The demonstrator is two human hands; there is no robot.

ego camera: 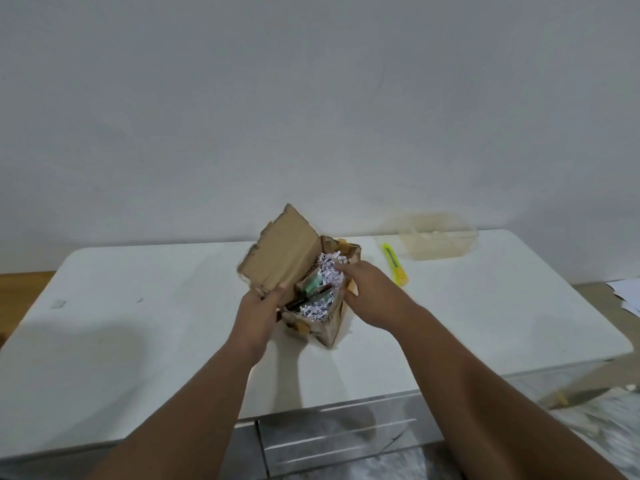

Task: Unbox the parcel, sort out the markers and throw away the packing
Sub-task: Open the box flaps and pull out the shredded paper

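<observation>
White table [138, 323], bare wall behind, and the parcel [323, 329] stands open mid-table. Your left hand [263, 306] grips it at the base of the flap [280, 258], pinning the lid back so the markers [311, 288] show among the shredded paper [329, 271]. Your right hand [367, 292] has its fingers in the shreds; whether they've closed on any, I can't tell. The knife [394, 264] lies beside the parcel, likely done with.
</observation>
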